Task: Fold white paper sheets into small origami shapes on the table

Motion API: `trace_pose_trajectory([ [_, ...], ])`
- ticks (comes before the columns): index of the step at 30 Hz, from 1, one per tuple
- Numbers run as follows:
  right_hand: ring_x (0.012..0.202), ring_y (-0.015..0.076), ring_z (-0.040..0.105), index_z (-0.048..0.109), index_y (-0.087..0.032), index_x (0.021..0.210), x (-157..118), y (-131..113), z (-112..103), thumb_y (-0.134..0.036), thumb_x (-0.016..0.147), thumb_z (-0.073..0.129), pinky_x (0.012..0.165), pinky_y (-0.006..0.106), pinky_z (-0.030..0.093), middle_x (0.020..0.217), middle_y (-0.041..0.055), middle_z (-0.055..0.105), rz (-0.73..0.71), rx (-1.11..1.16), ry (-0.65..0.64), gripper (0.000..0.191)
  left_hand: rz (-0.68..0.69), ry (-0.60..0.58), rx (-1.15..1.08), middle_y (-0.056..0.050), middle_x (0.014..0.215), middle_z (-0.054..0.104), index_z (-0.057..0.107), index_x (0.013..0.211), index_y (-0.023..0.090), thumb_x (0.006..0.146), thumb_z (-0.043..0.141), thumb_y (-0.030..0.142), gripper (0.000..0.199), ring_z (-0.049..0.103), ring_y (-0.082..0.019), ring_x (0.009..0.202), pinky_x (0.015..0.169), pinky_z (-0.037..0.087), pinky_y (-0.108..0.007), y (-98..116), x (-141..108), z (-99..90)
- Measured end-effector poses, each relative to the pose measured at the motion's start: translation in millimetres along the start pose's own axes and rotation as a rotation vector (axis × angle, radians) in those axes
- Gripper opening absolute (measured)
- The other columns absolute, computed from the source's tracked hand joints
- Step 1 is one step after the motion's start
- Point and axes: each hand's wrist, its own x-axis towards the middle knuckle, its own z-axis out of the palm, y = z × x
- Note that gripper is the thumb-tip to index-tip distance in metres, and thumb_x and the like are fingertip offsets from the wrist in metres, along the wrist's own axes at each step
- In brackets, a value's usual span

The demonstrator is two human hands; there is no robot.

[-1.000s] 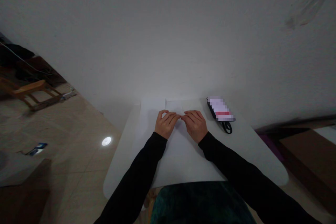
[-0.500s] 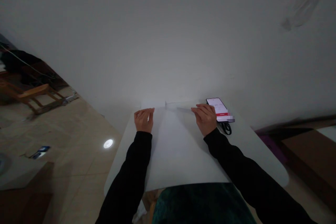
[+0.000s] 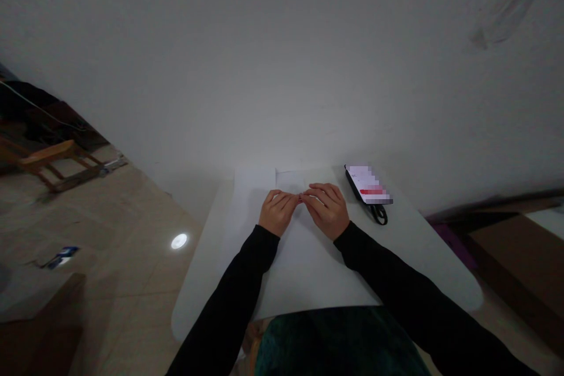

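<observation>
Fingertips of my left hand [image 3: 278, 212] and my right hand [image 3: 326, 209] meet over the middle of the white table [image 3: 361, 282]. Both hands are closed in a pinch; whatever lies between the fingertips is too small to make out. White paper [image 3: 251, 194] lies under and behind my hands, with a second pale sheet [image 3: 289, 178] beside it toward the wall. To the right of my right hand is a phone [image 3: 369, 184] with a lit screen, resting on a dark object with a black loop [image 3: 379, 214].
A plain wall [image 3: 282, 59] rises directly behind the table. At the far left stands a wooden chair [image 3: 48, 155] on the tiled floor. Brown boxes [image 3: 524, 258] are at the right, and a pale-topped piece of furniture [image 3: 35, 294] is at the lower left.
My left hand has moved right and my right hand slightly left and down, so their fingertips now meet. The thin strip seen at my right fingertips is no longer visible.
</observation>
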Motion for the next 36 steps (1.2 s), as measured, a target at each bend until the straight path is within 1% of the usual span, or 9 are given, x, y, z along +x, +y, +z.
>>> trace_pose_trajectory([
  [11, 0.097, 0.0192, 0.059, 0.063, -0.022, 0.088, 2, -3, -1, -0.014, 0.077, 0.06, 0.087, 0.038, 0.039, 0.088, -0.0005, 0.069, -0.041, 0.019, -0.004, 0.014, 0.049, -0.026, -0.012, -0.002, 0.092, 0.07, 0.059, 0.1, 0.019, 0.088, 0.047, 0.015, 0.018, 0.063, -0.013, 0.085, 0.085, 0.039, -0.033, 2, 1, -2.5],
  [15, 0.095, 0.0189, 0.06, 0.061, -0.022, 0.078, 2, 5, -2, -0.013, 0.075, 0.06, 0.088, 0.039, 0.038, 0.079, -0.002, 0.068, 0.036, 0.06, 0.036, 0.01, 0.077, -0.014, -0.017, 0.0, 0.1, 0.069, 0.06, 0.102, 0.023, 0.089, 0.044, 0.014, 0.022, 0.063, -0.013, 0.092, 0.087, 0.038, -0.035, -15, 0, -11.9],
  [17, 0.092, 0.0185, 0.061, 0.06, -0.022, 0.074, 2, 18, -4, -0.012, 0.074, 0.059, 0.087, 0.039, 0.038, 0.076, -0.0017, 0.067, 0.127, 0.048, 0.093, 0.01, -0.013, 0.07, 0.003, 0.001, 0.096, 0.07, 0.062, 0.096, 0.022, 0.089, 0.042, 0.013, 0.023, 0.065, -0.013, 0.086, 0.084, 0.04, -0.034, -34, -7, -21.0],
  [20, 0.085, 0.0195, 0.061, 0.061, -0.021, 0.073, 5, 34, -9, -0.015, 0.073, 0.06, 0.081, 0.04, 0.041, 0.078, 0.0013, 0.065, 0.305, -0.006, 0.259, 0.006, -0.279, 0.315, 0.137, -0.001, 0.087, 0.072, 0.065, 0.09, 0.021, 0.087, 0.05, 0.016, 0.016, 0.066, -0.015, 0.074, 0.077, 0.041, -0.034, -64, -19, -35.3],
  [22, 0.083, 0.0195, 0.059, 0.062, -0.022, 0.077, 6, 35, -11, -0.017, 0.075, 0.059, 0.079, 0.04, 0.044, 0.08, 0.0023, 0.064, 0.359, 0.025, 0.287, 0.006, -0.278, 0.31, 0.148, -0.002, 0.086, 0.072, 0.065, 0.091, 0.021, 0.086, 0.051, 0.018, 0.015, 0.066, -0.014, 0.073, 0.074, 0.042, -0.033, -71, -23, -39.6],
  [24, 0.088, 0.0204, 0.058, 0.063, -0.023, 0.089, 8, 26, -11, -0.018, 0.076, 0.059, 0.081, 0.041, 0.045, 0.088, 0.0039, 0.064, 0.324, 0.089, 0.212, 0.015, -0.157, 0.214, 0.122, -0.001, 0.087, 0.071, 0.064, 0.095, 0.021, 0.087, 0.049, 0.016, 0.017, 0.066, -0.013, 0.073, 0.074, 0.041, -0.031, -65, -21, -37.1],
  [28, 0.103, 0.0219, 0.054, 0.062, -0.026, 0.102, 7, 1, -7, -0.018, 0.076, 0.061, 0.088, 0.042, 0.043, 0.108, 0.0054, 0.061, 0.185, 0.131, 0.088, 0.027, 0.01, 0.032, 0.034, 0.0, 0.089, 0.07, 0.059, 0.104, 0.021, 0.088, 0.046, 0.013, 0.022, 0.064, -0.011, 0.079, 0.082, 0.04, -0.031, -28, -7, -21.4],
  [32, 0.101, 0.0208, 0.056, 0.063, -0.027, 0.096, 2, -4, -2, -0.015, 0.075, 0.063, 0.086, 0.041, 0.042, 0.098, 0.0019, 0.066, 0.056, 0.138, 0.079, 0.024, 0.092, -0.008, -0.04, -0.001, 0.091, 0.069, 0.057, 0.101, 0.019, 0.087, 0.047, 0.012, 0.018, 0.063, -0.011, 0.082, 0.085, 0.04, -0.032, -2, 1, -12.1],
  [36, 0.097, 0.0194, 0.058, 0.063, -0.024, 0.091, 0, -1, -1, -0.013, 0.075, 0.062, 0.083, 0.038, 0.043, 0.089, 0.0009, 0.068, -0.014, 0.155, 0.051, 0.019, 0.088, -0.001, -0.066, -0.001, 0.088, 0.069, 0.058, 0.093, 0.018, 0.087, 0.046, 0.011, 0.015, 0.062, -0.01, 0.077, 0.085, 0.04, -0.032, 2, 1, -9.8],
])
